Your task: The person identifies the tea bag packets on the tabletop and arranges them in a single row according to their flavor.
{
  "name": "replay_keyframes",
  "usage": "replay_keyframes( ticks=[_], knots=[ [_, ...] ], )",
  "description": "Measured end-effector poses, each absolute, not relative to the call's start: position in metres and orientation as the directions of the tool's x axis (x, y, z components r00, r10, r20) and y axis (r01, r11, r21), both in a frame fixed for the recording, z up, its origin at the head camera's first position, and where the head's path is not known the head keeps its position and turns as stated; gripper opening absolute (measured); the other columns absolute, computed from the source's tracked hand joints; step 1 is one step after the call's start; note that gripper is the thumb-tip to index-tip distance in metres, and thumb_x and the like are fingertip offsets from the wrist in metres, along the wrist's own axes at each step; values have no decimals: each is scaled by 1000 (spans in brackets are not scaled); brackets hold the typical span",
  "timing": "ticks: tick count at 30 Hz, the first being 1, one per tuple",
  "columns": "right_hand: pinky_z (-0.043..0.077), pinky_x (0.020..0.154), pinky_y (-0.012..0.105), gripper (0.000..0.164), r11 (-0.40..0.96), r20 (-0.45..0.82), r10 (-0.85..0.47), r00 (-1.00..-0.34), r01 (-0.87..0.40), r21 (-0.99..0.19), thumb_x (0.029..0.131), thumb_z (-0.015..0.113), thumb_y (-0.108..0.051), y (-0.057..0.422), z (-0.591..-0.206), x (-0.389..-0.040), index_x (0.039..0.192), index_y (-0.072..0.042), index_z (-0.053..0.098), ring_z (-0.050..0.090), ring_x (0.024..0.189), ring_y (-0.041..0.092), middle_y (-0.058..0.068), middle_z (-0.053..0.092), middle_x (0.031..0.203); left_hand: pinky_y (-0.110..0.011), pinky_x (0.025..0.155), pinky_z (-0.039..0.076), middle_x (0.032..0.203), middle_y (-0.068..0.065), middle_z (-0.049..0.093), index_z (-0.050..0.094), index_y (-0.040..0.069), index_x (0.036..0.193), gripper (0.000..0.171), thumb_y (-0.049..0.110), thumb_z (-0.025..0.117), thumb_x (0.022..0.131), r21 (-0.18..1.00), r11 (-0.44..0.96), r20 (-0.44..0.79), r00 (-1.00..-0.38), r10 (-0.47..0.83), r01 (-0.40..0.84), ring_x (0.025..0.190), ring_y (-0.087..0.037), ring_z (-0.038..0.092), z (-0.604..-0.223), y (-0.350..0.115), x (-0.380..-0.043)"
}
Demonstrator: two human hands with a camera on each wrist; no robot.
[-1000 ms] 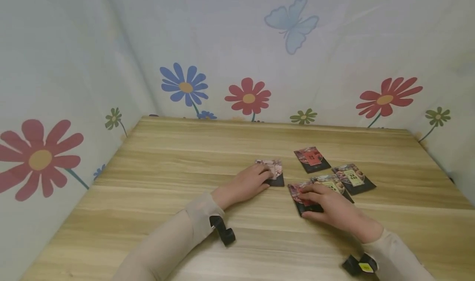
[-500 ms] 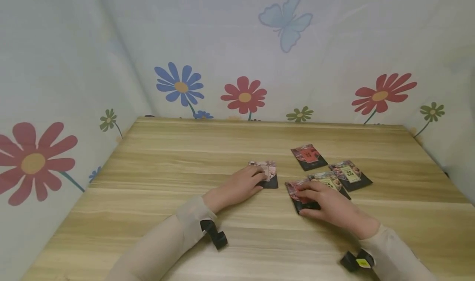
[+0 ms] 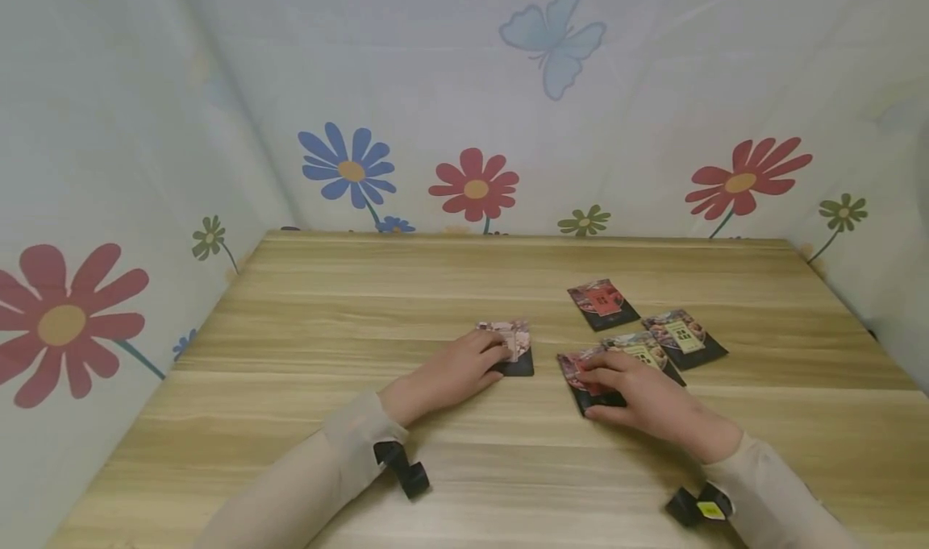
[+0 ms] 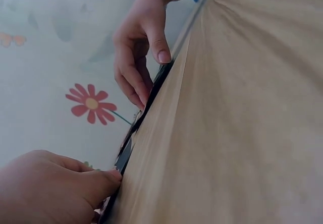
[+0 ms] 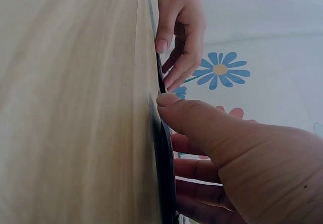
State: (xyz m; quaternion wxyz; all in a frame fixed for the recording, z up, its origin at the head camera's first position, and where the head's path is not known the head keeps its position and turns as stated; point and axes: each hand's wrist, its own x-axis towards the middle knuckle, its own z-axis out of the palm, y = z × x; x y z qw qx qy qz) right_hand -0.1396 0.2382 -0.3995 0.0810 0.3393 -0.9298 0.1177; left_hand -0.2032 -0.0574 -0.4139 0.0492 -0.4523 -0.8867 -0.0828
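Note:
In the head view my left hand (image 3: 452, 372) holds the left side of a flat pink-and-black food packet (image 3: 519, 343), fingers over its top and thumb at its near edge. My right hand (image 3: 649, 392) holds a red-and-black food packet (image 3: 569, 365) in the same manner and hides much of it. Both packets lie flat or nearly so on the table. In the left wrist view the left thumb (image 4: 108, 179) meets the packet's dark edge. From the right wrist, the right thumb (image 5: 176, 108) sits at the edge of a dark packet (image 5: 164, 168).
A yellow-labelled packet (image 3: 642, 346) lies partly behind the right hand, near another yellow-labelled packet (image 3: 685, 338) on its right. Farther back is a red-labelled packet (image 3: 604, 303). Flower-printed curtains (image 3: 406, 65) border the wooden table (image 3: 377, 291).
My left hand has drawn the pink packet leftward and slightly nearer, away from the others. The right hand stays on the red packet. The head view has shifted a little.

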Motion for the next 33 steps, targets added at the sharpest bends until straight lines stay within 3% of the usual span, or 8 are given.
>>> replay_keyframes(
  ticks=[33],
  knots=[
    [55, 86, 41, 42, 737, 245, -612, -752, -654, -168, 80, 77, -34, 238, -400, -139, 113, -9, 70, 62, 106, 24, 6, 62, 118, -41, 109, 44, 133, -12, 56, 60, 11, 128, 35, 26, 57, 97, 67, 588, 167, -590, 790, 806, 125, -28, 54, -411, -99, -179]
  ],
)
